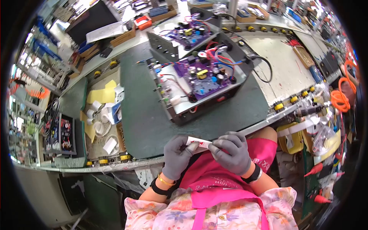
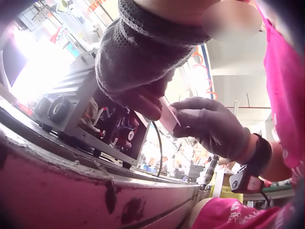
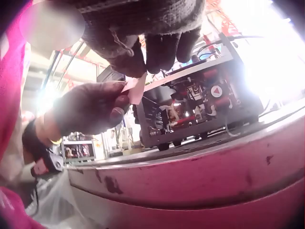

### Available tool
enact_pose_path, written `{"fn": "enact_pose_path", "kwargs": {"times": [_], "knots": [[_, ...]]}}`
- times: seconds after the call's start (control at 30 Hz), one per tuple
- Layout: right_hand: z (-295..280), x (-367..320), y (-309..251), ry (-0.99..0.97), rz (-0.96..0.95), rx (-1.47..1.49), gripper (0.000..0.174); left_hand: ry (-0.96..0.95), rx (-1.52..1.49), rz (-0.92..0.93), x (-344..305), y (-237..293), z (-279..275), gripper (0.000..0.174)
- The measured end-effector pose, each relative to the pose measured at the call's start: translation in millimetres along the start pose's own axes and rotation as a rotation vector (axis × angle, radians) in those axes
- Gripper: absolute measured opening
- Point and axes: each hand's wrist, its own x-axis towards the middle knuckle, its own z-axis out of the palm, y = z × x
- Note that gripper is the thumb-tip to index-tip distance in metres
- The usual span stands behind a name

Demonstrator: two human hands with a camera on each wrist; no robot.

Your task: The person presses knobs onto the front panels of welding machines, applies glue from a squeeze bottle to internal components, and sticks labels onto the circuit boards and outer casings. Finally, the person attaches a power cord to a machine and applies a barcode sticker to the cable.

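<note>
Both gloved hands hold a small white label strip with red marks (image 1: 198, 143) over the person's lap, just off the bench's front edge. My left hand (image 1: 177, 155) pinches its left end between thumb and fingers. At the other end, my right hand (image 1: 233, 152) pinches the strip too. In the right wrist view the strip (image 3: 136, 89) spans the gap between the two hands, bent a little. Beyond them, an open metal chassis (image 1: 180, 115) with a purple circuit board (image 1: 201, 74) and several wires sits on the green mat (image 1: 140, 134).
Behind the chassis stands a second open unit (image 1: 188, 32). Roller tracks (image 1: 281, 105) flank the mat. On the left, a tray holds yellow paper (image 1: 101, 92) and white tape rolls (image 1: 100, 128). A power screwdriver (image 1: 308, 110) and an orange coiled hose (image 1: 340, 99) are at the right.
</note>
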Motion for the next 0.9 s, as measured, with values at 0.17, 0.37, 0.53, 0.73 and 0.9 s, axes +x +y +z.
{"fn": "enact_pose_path", "kwargs": {"times": [0.17, 0.37, 0.53, 0.73, 0.9], "knots": [[-11, 19, 2, -0.032, 0.273, 0.56, 0.023, 0.217, -0.135, 0.151, -1, 5, -51, 0.013], [-23, 27, 29, 0.177, 0.522, 0.661, 0.028, 0.807, -0.489, 0.237, 48, -48, -232, 0.023], [-31, 51, 47, 0.257, 0.383, 0.495, 0.046, 0.943, -0.392, 0.064, 124, -113, -294, 0.058], [-54, 92, 122, 0.28, 0.257, -0.053, 0.065, 0.802, 0.439, -0.199, 154, -240, -325, 0.022], [-43, 112, 161, 0.102, 0.319, 0.103, 0.078, 0.687, 1.132, -0.382, 121, -118, -250, 0.025]]}}
